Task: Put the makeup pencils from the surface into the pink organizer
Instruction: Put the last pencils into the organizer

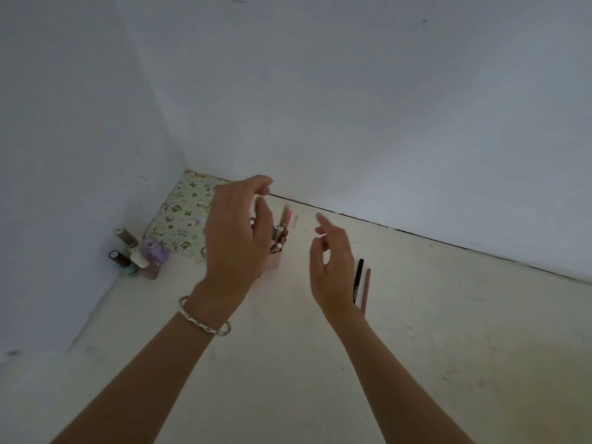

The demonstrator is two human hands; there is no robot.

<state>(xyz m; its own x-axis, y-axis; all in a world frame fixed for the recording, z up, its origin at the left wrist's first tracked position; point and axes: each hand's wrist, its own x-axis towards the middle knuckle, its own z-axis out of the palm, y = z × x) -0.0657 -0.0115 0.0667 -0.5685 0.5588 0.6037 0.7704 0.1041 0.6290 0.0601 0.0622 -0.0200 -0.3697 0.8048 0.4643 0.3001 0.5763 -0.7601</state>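
Left hand (238, 238) and right hand (331, 267) hover by the pink organizer (274, 263), fingers loosely apart.
Black pencil (358, 280) and mauve pencil (365, 291) lie right of it, untouched.

Off-white surface (416, 331) in a corner.
A patterned mat (189, 206), small bottles (137, 254) and the pink organizer (274, 262) sit near the corner; a black pencil (358, 280) and a mauve pencil (365, 290) lie side by side.
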